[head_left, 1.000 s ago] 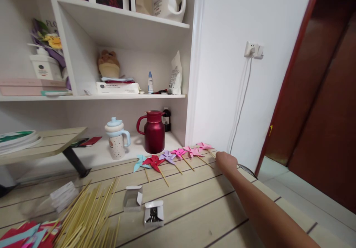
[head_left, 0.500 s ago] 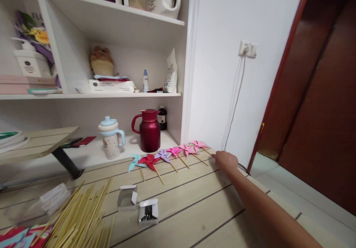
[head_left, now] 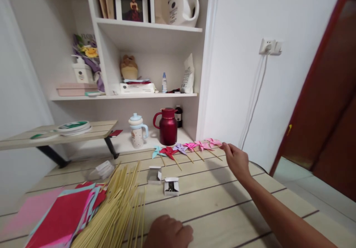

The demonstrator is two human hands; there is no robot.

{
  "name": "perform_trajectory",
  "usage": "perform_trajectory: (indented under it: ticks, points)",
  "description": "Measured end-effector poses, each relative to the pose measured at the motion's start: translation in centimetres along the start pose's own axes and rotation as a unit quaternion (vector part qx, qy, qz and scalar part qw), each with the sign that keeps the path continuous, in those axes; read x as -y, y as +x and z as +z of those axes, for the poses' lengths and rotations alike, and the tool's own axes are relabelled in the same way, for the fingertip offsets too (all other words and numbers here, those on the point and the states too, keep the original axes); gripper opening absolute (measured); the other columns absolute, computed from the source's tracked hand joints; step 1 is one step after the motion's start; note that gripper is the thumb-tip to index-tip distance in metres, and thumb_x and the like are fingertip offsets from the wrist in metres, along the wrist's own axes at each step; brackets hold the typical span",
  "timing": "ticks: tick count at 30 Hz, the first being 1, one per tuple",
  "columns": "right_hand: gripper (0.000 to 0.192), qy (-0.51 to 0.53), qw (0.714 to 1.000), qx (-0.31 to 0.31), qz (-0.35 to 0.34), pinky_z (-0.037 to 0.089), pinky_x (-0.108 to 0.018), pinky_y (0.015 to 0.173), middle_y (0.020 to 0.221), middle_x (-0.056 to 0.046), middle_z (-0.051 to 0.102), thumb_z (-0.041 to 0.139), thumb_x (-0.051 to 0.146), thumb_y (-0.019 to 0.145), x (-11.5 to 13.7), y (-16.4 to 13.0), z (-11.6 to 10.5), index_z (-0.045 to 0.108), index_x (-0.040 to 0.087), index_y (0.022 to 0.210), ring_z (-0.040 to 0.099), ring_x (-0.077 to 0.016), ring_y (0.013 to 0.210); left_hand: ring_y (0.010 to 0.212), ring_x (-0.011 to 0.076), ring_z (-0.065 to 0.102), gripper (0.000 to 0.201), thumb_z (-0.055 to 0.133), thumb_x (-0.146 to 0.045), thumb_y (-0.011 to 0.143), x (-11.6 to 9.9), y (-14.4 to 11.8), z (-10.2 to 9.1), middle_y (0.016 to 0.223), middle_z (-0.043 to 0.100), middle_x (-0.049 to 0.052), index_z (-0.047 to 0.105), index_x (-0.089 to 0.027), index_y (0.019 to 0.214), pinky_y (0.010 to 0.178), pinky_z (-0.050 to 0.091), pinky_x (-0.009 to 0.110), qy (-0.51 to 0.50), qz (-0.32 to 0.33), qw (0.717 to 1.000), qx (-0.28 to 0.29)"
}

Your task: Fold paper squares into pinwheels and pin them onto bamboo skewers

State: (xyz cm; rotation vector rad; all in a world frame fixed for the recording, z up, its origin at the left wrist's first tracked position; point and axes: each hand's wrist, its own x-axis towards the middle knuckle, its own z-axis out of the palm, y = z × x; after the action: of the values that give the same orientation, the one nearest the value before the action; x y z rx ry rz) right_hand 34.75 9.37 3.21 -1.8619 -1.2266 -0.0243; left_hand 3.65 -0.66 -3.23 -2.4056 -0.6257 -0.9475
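Observation:
At the right end of a row of paper pinwheels, my right hand (head_left: 236,161) pinches the light pink pinwheel (head_left: 213,142) near its head; the hand hides its stick. Beside it lie another pink pinwheel (head_left: 202,145), a bright pink one (head_left: 191,146), a lilac one (head_left: 180,148), a red one (head_left: 168,152) and a light blue one (head_left: 157,152), sticks toward me. Low in the view, my left hand (head_left: 169,232) is slightly blurred, its fingers curled on the table with nothing showing in them. Thin wooden sticks (head_left: 114,207) lie to its left.
Two small open boxes (head_left: 171,187) stand mid-table, one with dark bits inside. Coloured paper sheets (head_left: 62,214) are stacked at left, near a clear packet (head_left: 102,169). Behind the pinwheels stand a red jug (head_left: 168,129) and a cup (head_left: 137,133). A small raised stand (head_left: 100,129) is at left.
My view has turned left and shows more of the table. The left hand has come in at the bottom. My right hand has stayed at the light pink pinwheel, its fingers now closer to the head.

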Motion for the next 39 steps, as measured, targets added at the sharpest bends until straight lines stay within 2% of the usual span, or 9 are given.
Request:
perform_trajectory:
  ticks: [6,11,14,17,24,28,33,36,39]
  points:
    - [0.066,0.194,0.974,0.073,-0.087,0.043,-0.028,0.056,0.064,-0.005,0.065,0.033,0.067,0.093,6.4,-6.3,2.6,0.074,0.015,0.089,0.059,-0.0211,0.062,0.054,0.0141,0.06,0.019,0.044,-0.013,0.095,0.4,0.3,-2.4,0.061,0.061,-0.003,0.062,-0.02,0.093,0.054,0.042,0.031,-0.019,-0.023,1.0,0.006]
    - [0.056,0.23,0.954,0.163,-0.106,0.041,-0.026,0.047,0.054,0.002,0.056,0.037,0.062,0.094,7.9,-9.9,4.8,0.072,0.018,0.09,0.051,-0.0156,0.046,0.056,0.0141,0.06,0.016,0.053,-0.01,0.092,0.6,0.2,-3.1,0.062,0.062,-0.002,0.062,-0.017,0.103,0.055,0.039,0.032,0.001,-0.016,1.0,-0.022]
    - [0.043,0.201,0.956,0.182,-0.116,0.049,-0.028,0.058,0.073,-0.002,0.066,0.041,0.05,0.097,8.3,-9.8,5.3,0.07,0.018,0.094,0.06,-0.0167,0.06,0.055,0.0135,0.059,0.015,0.055,-0.01,0.092,0.6,0.4,-3.2,0.06,0.062,-0.003,0.063,-0.016,0.104,0.055,0.038,0.032,0.006,-0.02,0.999,-0.038]
    - [0.024,0.145,0.954,0.215,-0.147,0.053,-0.035,0.081,0.102,-0.006,0.069,0.057,0.037,0.094,9.8,-8.6,6.1,0.067,0.017,0.103,0.065,-0.0194,0.089,0.054,0.0133,0.059,0.012,0.054,-0.012,0.093,0.5,0.5,-3.1,0.057,0.06,-0.003,0.064,-0.015,0.099,0.054,0.038,0.032,0.008,-0.046,0.997,-0.056]
    - [0.033,0.016,0.921,0.329,-0.206,0.055,-0.044,0.088,0.126,-0.009,0.061,0.06,0.033,0.095,15.8,-7.4,9.1,0.058,0.018,0.124,0.064,-0.0232,0.105,0.055,0.0139,0.064,0.017,0.051,-0.014,0.094,0.7,-0.1,-2.4,0.059,0.066,0.0,0.068,-0.019,0.092,0.057,0.046,0.027,-0.023,-0.131,0.987,-0.088]
    - [0.032,-0.055,0.906,0.364,-0.209,0.055,-0.044,0.088,0.125,-0.009,0.062,0.061,0.032,0.095,17.7,-7.4,10.2,0.059,0.018,0.124,0.064,-0.0232,0.105,0.066,0.0152,0.071,0.022,0.048,-0.017,0.095,2.5,-1.0,-1.9,0.078,0.077,0.004,0.069,-0.02,0.099,0.064,0.051,0.025,-0.031,-0.264,0.953,-0.143]
    - [0.03,-0.094,0.909,0.356,-0.197,0.055,-0.042,0.088,0.125,-0.009,0.062,0.061,0.032,0.095,18.4,-7.8,10.7,0.06,0.019,0.122,0.064,-0.0227,0.105,0.051,0.0163,0.066,0.03,0.041,-0.025,0.098,6.9,-2.7,-1.6,0.065,0.072,0.003,0.07,-0.016,0.097,0.05,0.049,0.025,-0.022,-0.455,0.856,-0.243]
    - [0.03,-0.072,0.918,0.336,-0.199,0.056,-0.043,0.087,0.124,-0.009,0.062,0.06,0.033,0.095,18.4,-8.1,10.4,0.06,0.018,0.122,0.064,-0.0226,0.104,0.065,0.0211,0.069,0.028,0.045,-0.029,0.095,9.1,-3.6,-1.6,0.075,0.073,0.007,0.071,-0.016,0.095,0.059,0.053,0.03,-0.022,-0.505,0.819,-0.273]
    - [0.026,-0.016,0.927,0.313,-0.208,0.055,-0.042,0.086,0.116,-0.008,0.066,0.06,0.034,0.095,18.2,-8.6,9.2,0.063,0.016,0.114,0.065,-0.0213,0.099,0.087,0.0257,0.067,0.028,0.046,-0.03,0.093,9.8,-3.8,-1.6,0.091,0.069,0.011,0.071,-0.018,0.098,0.077,0.055,0.039,-0.031,-0.51,0.812,-0.281]
